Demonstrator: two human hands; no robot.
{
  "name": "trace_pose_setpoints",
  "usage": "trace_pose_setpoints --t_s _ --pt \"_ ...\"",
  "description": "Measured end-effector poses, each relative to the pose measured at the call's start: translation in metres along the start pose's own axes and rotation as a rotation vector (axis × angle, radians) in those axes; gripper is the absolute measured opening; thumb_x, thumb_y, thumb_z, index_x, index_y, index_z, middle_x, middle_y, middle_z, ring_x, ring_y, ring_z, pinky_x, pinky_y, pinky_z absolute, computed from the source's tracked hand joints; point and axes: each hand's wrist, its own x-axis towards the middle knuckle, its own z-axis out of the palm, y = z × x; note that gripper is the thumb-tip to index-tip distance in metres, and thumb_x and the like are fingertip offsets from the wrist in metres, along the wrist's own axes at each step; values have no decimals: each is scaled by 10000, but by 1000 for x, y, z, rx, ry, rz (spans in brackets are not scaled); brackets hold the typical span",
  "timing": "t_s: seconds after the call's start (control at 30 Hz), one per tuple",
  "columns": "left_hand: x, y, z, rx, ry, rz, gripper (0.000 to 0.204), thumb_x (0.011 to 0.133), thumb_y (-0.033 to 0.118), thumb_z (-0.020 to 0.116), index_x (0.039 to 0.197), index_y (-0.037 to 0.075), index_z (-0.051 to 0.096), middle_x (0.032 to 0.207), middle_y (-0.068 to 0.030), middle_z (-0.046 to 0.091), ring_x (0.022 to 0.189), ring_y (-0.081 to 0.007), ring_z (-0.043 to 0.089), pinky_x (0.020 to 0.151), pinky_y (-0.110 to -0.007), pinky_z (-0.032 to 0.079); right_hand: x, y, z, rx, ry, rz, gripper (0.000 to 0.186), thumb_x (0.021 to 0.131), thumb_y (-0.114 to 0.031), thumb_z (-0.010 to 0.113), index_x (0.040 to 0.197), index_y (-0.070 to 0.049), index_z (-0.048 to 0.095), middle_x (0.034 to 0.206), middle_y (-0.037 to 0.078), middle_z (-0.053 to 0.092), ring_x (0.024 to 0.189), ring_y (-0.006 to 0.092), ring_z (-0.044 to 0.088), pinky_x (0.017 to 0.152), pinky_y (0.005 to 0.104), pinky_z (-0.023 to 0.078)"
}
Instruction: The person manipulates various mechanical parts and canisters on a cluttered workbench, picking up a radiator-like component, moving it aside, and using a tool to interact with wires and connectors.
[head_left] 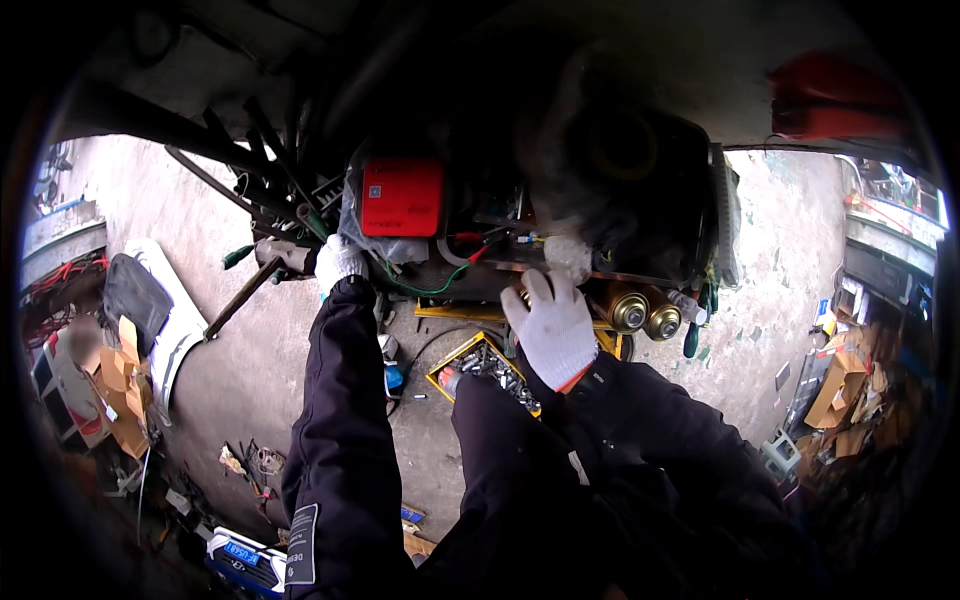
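Observation:
My left hand [340, 264], in a white glove, is curled at the left end of a dark tool shelf [470, 280], beside hanging tool handles [312, 220]; what it grips is unclear. My right hand [549, 328], also gloved, has its fingers apart over the shelf's front edge, just left of two brass-coloured spray cans [628, 310]. A red plastic case [400, 198] lies on a plastic bag on the shelf, with a green wire [440, 286] and small items to its right. Below, between my arms, is a yellow tray [448, 357] of metal sockets.
My knee [480, 430] is raised below the shelf. At the left, white and black panels [172, 335] lie by torn cardboard [128, 415]; more cardboard boxes [842, 390] are piled at the right. A white bumper piece [240, 560] lies at lower left. Dark overhanging structure spans the top.

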Motion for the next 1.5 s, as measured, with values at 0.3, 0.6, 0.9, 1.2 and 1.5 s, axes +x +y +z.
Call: trace_pose_setpoints --t_s 0.3,0.6,0.9,1.2,1.5 --pt "-7 8 -7 -103 -39 9 337 953 325 490 1027 38 652 1018 -233 707 975 -442 676 809 -519 539 -19 12 -75 293 45 -86 597 745 -200 716 1315 -109 561 1251 152 569 1174 370 554 903 453 519" --pt "11 -9 14 -74 -33 -44 360 946 345 506 1053 31 645 1033 -234 701 988 -433 674 827 -508 537 18 157 -36 -8 -343 156 702 798 -198 748 1435 -144 457 1255 206 591 954 370 686 794 453 585" --pt "11 -20 5 -33 -6 -67 372 969 347 485 1045 43 686 1017 -251 716 983 -439 691 832 -523 552 11 139 -82 530 52 368 349 748 -59 644 1096 -45 627 1047 196 638 976 404 644 840 458 552" --pt "50 -37 34 369 -45 58 290 994 297 521 1061 64 679 1061 -135 733 958 -328 721 783 -433 586 46 7 -77 599 318 269 504 808 -130 701 1287 -54 563 1148 181 594 905 264 651 727 334 571" --pt "52 -53 48 670 -56 172 206 1008 246 555 1049 89 683 1057 -73 734 941 -241 729 759 -353 588 -91 -12 -1 1199 -23 114 257 937 -196 579 1144 -58 644 1099 125 666 1030 295 661 869 408 537"
